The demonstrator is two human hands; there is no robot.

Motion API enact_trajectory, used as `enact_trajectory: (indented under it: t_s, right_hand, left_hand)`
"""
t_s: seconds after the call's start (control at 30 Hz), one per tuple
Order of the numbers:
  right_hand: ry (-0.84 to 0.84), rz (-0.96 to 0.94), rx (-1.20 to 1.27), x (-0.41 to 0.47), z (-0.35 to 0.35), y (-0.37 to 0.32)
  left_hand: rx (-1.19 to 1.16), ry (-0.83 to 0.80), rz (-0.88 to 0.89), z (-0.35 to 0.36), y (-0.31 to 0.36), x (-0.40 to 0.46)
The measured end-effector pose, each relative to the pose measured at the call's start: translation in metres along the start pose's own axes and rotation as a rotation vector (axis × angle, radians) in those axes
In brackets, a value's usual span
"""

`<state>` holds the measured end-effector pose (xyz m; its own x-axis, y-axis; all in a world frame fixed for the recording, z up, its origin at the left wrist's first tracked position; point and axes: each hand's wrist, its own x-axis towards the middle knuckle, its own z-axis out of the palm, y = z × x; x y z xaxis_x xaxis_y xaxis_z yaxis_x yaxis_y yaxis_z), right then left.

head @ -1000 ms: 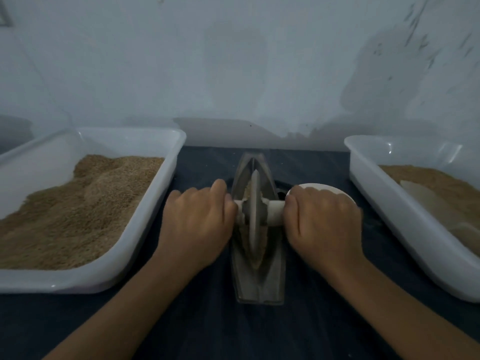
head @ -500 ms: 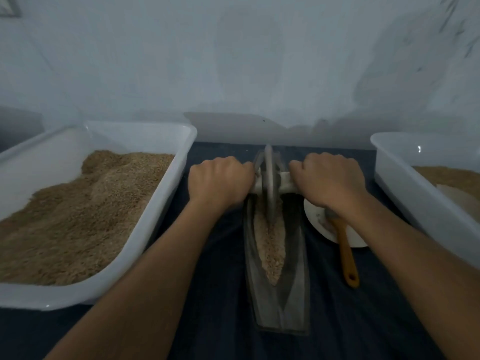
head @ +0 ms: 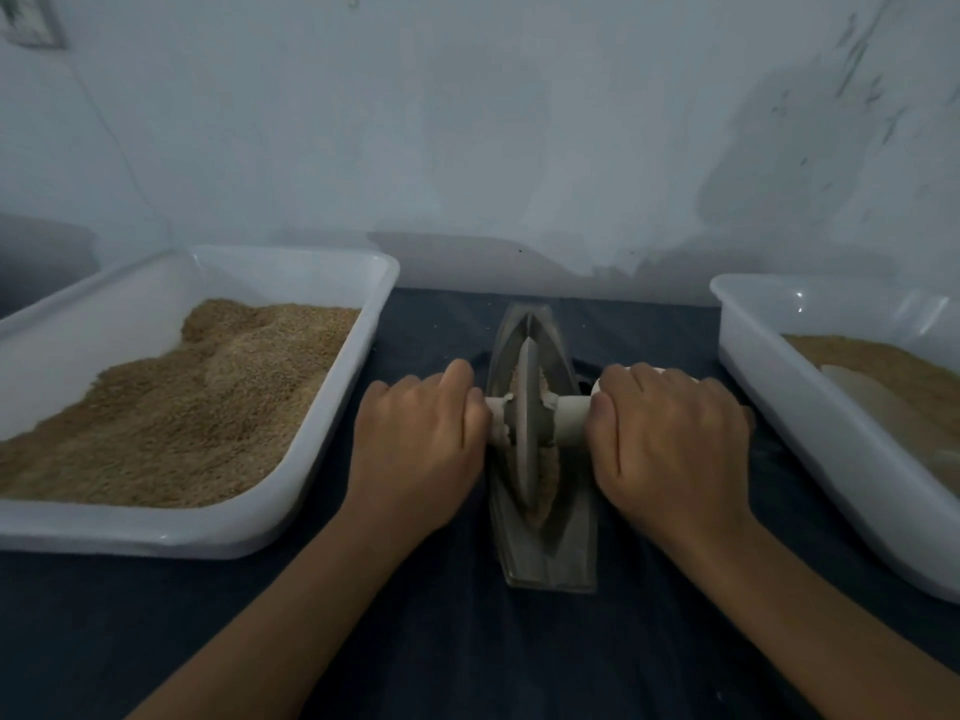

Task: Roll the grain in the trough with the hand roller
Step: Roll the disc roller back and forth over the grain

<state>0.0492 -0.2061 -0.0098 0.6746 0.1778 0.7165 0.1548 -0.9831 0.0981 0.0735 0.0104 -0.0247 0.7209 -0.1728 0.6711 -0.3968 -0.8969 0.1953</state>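
Head view. The trough (head: pixel 540 543), a narrow boat-shaped metal channel, lies lengthwise on the dark bench (head: pixel 467 641), its far tip pointing at the wall (head: pixel 467 122). The roller (head: pixel 525 423), a thin upright disc on a pale cross-axle, stands in the trough about midway along it. Grain (head: pixel 546 480) shows in the channel on both sides of the disc. The left hand (head: pixel 421 444) curls its grip around the axle stub left of the trough; the right hand (head: pixel 670 444) curls its grip around the stub on the right, knuckles up. A white rim (head: pixel 644 370) peeks out beyond the right hand's fingers. Left of the trough stands a white tray (head: pixel 322 491) heaped with grain; right of it a second tray (head: pixel 810 433) holds finer tan meal.
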Motion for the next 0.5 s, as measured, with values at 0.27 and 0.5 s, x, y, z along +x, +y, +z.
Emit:
enact_trajectory:
  t_s: [0.27,0.5]
  right_hand:
    - [-0.015,0.082,0.046,0.032,0.032,0.015]
    - [-0.234,0.139,0.038,0.080,0.068,0.031]
  left_hand:
    - [0.388,-0.153,0.163,0.023,-0.004,0.041]
    - [0.328,-0.443,-0.013,0.047,-0.017,0.100]
